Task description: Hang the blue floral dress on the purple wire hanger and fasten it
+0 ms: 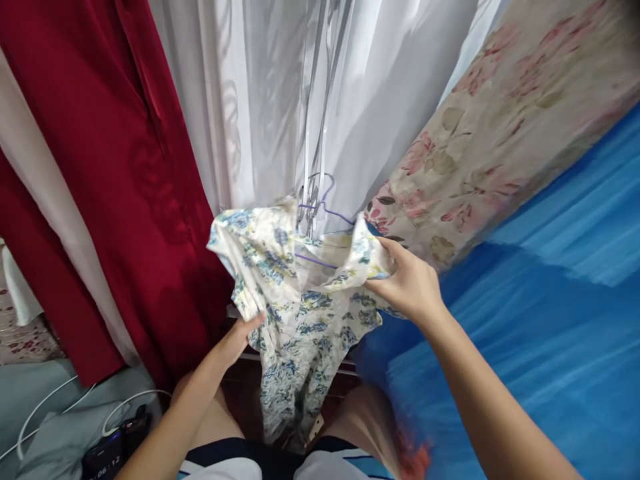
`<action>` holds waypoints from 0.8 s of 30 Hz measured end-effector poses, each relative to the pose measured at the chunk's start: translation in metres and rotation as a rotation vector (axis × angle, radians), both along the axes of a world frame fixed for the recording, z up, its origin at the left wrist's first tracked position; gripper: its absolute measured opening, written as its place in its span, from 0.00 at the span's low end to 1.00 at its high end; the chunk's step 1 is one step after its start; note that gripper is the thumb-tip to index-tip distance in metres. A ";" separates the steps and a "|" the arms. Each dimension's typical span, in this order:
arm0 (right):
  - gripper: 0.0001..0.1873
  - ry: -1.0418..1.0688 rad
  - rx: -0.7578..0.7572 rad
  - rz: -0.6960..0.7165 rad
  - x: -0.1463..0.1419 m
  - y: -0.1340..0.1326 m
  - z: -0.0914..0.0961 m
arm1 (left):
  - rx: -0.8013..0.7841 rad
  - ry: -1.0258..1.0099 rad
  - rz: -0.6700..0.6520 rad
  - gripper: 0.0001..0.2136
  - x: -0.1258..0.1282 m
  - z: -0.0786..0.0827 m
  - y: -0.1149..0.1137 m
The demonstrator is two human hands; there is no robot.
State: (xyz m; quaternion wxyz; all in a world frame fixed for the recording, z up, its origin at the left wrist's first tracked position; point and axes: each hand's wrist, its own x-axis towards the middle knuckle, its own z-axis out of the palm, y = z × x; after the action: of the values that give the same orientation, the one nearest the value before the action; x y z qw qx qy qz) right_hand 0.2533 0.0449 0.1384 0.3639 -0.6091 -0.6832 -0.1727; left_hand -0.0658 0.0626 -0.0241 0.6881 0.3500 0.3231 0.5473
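Observation:
A white garment with blue and yellow flowers (300,313) hangs on a purple wire hanger (327,200) in front of a white curtain (280,100). My right hand (407,283) pinches the garment's right shoulder, fingers closed on the cloth. My left hand (240,337) grips the garment's left side lower down, fingers curled into the fabric. The cloth droops between my knees.
A red curtain (115,167) hangs at the left. A floral pink sheet (500,120) and blue fabric (550,320) fill the right. White cables (45,407) and a small black device with a lit display (113,453) lie at lower left on grey cloth.

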 end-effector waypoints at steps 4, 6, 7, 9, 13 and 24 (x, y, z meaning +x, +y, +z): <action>0.38 -0.107 0.026 0.142 0.005 -0.003 0.004 | -0.049 0.192 0.030 0.33 0.012 -0.037 -0.025; 0.42 -0.152 0.001 0.217 0.011 -0.010 0.003 | -0.058 0.189 0.014 0.32 0.021 -0.052 -0.038; 0.44 -0.174 0.002 0.241 0.013 -0.014 0.002 | -0.054 0.177 0.005 0.32 0.026 -0.059 -0.045; 0.44 -0.178 0.057 0.266 0.010 -0.024 -0.005 | -0.046 0.152 0.015 0.31 0.036 -0.070 -0.057; 0.28 0.222 0.231 0.307 -0.029 -0.052 -0.060 | -0.041 0.148 0.147 0.33 0.050 -0.085 -0.079; 0.21 1.250 -0.408 0.508 -0.140 -0.069 -0.180 | 0.148 0.465 0.173 0.31 0.018 -0.072 -0.106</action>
State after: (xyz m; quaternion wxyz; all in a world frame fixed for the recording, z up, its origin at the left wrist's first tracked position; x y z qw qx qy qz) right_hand 0.1135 -0.0243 -0.0418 0.5957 -0.4720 -0.4859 0.4316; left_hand -0.0475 -0.0430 -0.0964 0.5187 0.4868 0.4604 0.5310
